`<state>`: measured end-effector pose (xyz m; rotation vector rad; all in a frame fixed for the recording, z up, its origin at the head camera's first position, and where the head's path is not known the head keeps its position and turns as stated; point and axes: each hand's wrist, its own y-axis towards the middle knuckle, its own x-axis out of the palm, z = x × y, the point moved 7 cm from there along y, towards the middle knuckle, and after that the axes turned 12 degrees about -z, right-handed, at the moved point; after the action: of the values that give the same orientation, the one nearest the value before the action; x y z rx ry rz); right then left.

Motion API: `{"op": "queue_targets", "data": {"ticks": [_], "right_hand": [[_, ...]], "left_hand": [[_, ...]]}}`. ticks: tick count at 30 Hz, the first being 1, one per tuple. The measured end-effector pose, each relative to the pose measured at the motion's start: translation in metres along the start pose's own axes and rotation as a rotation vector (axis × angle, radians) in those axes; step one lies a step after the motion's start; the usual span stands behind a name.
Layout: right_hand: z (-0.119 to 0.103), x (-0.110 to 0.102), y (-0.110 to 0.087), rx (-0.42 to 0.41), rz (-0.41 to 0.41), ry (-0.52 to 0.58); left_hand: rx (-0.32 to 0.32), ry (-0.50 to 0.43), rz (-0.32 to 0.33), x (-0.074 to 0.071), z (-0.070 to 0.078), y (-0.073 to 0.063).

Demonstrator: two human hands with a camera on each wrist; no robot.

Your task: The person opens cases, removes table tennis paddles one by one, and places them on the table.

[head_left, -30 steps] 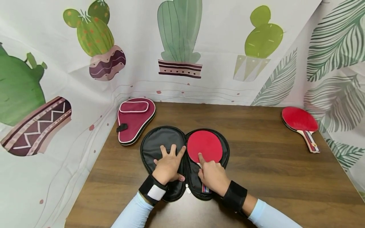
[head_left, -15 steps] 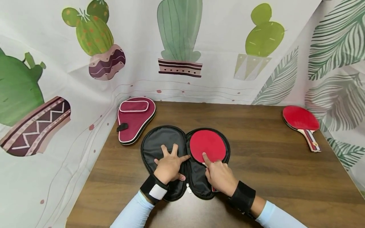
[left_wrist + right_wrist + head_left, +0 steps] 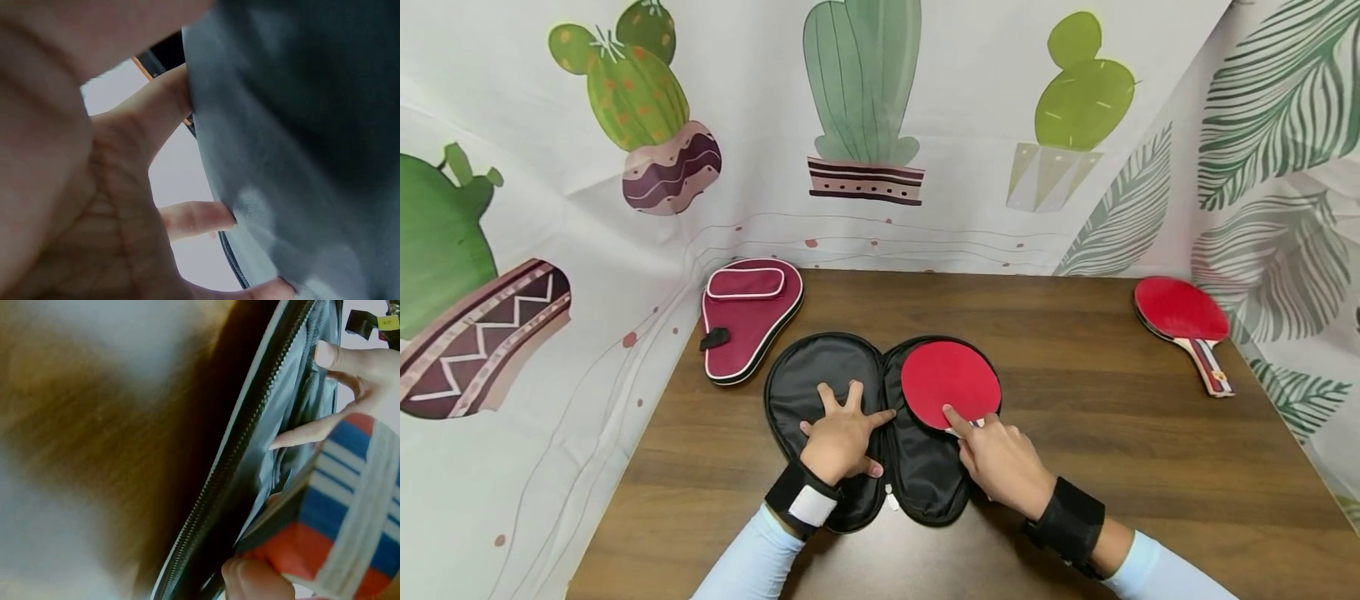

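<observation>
A black table tennis bat case [image 3: 827, 367] lies unfolded on the table, its two halves joined in the middle. My left hand [image 3: 838, 442] presses on the left half with spread fingers; in the left wrist view the fingertips [image 3: 215, 215] meet the dark lining [image 3: 300, 156]. Over the right half lies a table tennis bat [image 3: 951, 383] with red rubber. My right hand [image 3: 1006, 462] grips its handle, index finger laid at the base of the blade. The right wrist view shows the striped handle end [image 3: 344, 512] inside that hand, beside the case's zip [image 3: 234, 456].
A closed maroon bat case [image 3: 748, 321] with white piping lies at the table's back left. Another red bat [image 3: 1183, 312], with what looks like a second one beneath it, rests at the far right. A cactus-print cloth [image 3: 970, 233] hangs behind the wooden table [image 3: 1075, 350].
My right hand has moved right with the bat, turning its handle out past the right edge of the case. The left hand stays on the left half, its index finger now pointing more rightward.
</observation>
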<state>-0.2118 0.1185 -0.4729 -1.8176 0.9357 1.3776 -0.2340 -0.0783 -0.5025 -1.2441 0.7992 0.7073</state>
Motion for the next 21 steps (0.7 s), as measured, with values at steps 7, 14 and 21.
{"op": "queue_targets", "data": {"ticks": [7, 14, 21], "right_hand": [[-0.002, -0.011, -0.007, -0.023, 0.062, -0.040], [-0.005, -0.042, -0.013, -0.084, 0.234, -0.099], [0.005, -0.078, -0.007, -0.084, 0.309, -0.137]], "left_hand": [[-0.004, 0.001, -0.009, -0.001, 0.001, 0.000], [-0.004, 0.000, -0.011, 0.000, 0.002, 0.001], [-0.013, 0.009, -0.015, 0.000, 0.001, 0.001]]}}
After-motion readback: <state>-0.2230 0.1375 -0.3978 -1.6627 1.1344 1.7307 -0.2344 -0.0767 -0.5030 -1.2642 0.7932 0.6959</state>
